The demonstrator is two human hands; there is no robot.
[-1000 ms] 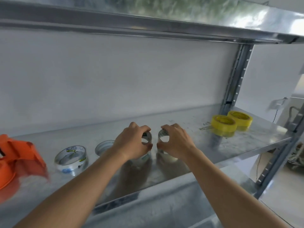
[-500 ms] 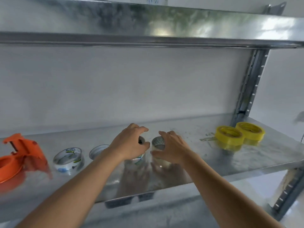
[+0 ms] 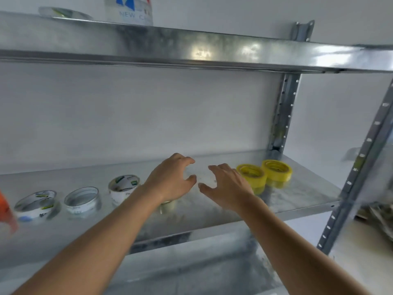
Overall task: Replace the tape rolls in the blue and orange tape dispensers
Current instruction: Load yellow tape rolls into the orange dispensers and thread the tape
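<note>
Hovering over shelf (image 3: 297, 201) | left hand (image 3: 170, 179) fingers spread, empty | right hand (image 3: 225, 186) fingers spread, empty

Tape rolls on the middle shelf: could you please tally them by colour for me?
yellow rolls: 2
white or clear rolls: 4, the last mostly hidden behind the left hand
Total: 6
</note>
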